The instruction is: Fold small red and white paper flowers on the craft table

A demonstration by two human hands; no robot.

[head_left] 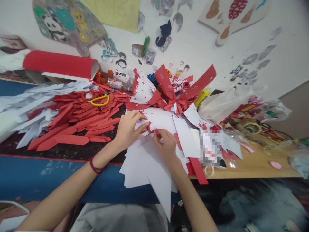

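A small folded red paper strip with white parts sits between my two hands, over a pile of white paper sheets. My left hand is bent over its left side, thumb and forefinger closed at it; a dark red cord bracelet circles that wrist. On the strip's right end, my right hand pinches with thumb and forefinger, the other fingers curled in. Left of my hands lies a heap of folded red paper strips. Yellow-and-red-handled scissors rest on it.
White folded strips spread at the far left. A red rolled sheet lies behind. Red printed paper pieces stand against the wall. Right are a plastic bag, a tape roll and clutter on the wooden tabletop.
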